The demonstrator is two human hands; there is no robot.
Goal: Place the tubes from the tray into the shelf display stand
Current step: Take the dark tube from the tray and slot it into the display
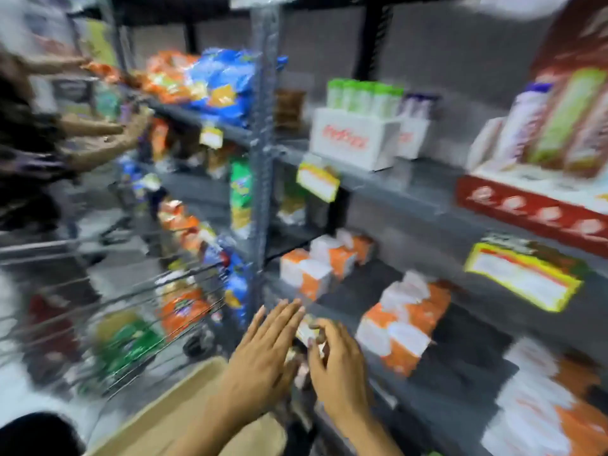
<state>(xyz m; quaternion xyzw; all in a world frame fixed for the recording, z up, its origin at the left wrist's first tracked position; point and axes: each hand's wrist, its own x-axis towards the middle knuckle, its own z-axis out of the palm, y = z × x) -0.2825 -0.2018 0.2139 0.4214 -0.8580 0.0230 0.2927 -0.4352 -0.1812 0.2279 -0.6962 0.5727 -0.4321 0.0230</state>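
The view is heavily motion-blurred. My left hand is flat with its fingers stretched out, holding nothing, just above the far end of a brown cardboard tray. My right hand is beside it, fingers curled around a small pale item that is too blurred to identify. Up on the shelf, a white display stand holds green-capped tubes. A red display stand at the right carries tall upright tubes. The tray's contents are hidden.
Orange-and-white boxes fill the grey shelf in front of my hands. Another person's arms reach into the snack shelves at the left. A wire cart with snack packs stands to the lower left. A grey upright post divides the racks.
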